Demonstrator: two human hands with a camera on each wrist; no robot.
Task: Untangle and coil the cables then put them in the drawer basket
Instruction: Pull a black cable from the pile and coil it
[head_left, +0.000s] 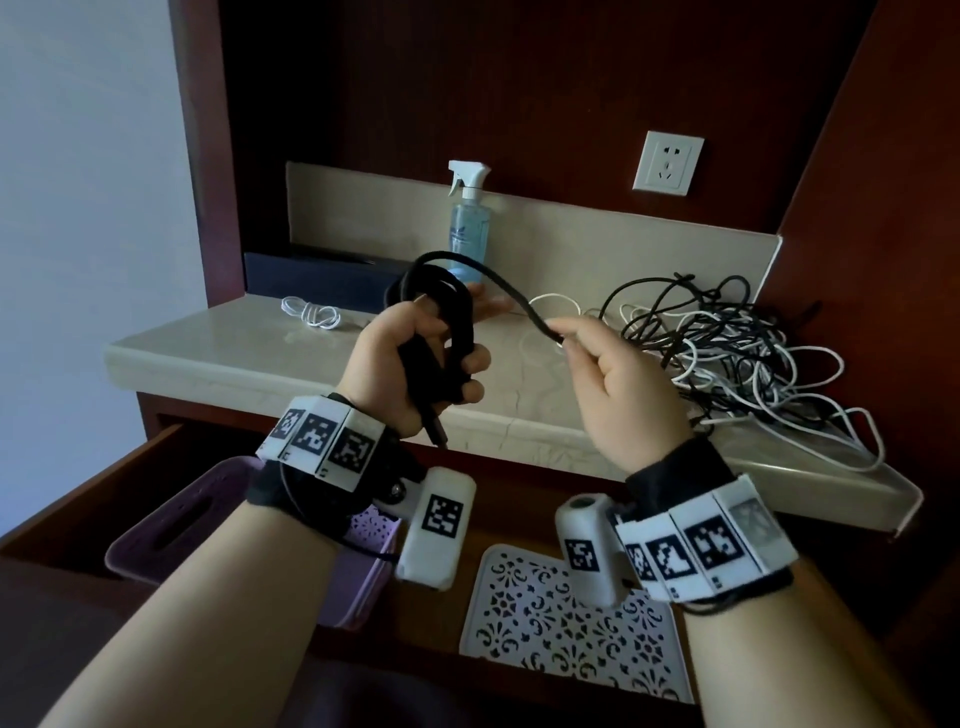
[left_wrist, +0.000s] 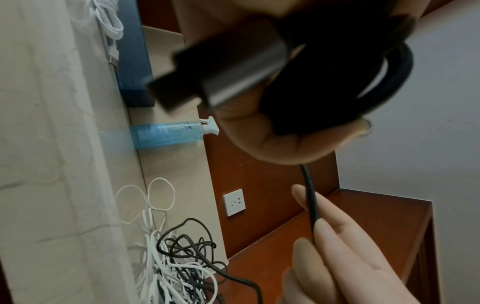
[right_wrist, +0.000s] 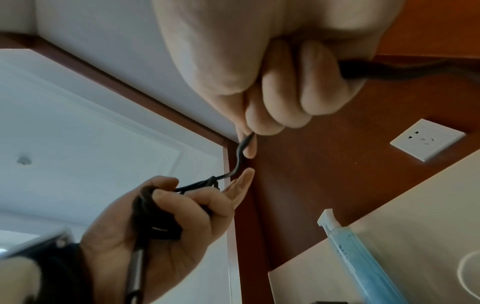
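The black cable (head_left: 447, 312) is being held up above the counter (head_left: 249, 353): the left hand (head_left: 410, 364) is gripping its coiled loops, and the right hand (head_left: 618, 374) is pinching its free strand. The tangled cables (head_left: 737, 353) are lying on the counter, right side.

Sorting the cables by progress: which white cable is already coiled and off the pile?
The small white cable on the counter's far left, wound into a neat bundle and lying alone. The other white ones are still knotted with black cables in the tangled pile on the right.
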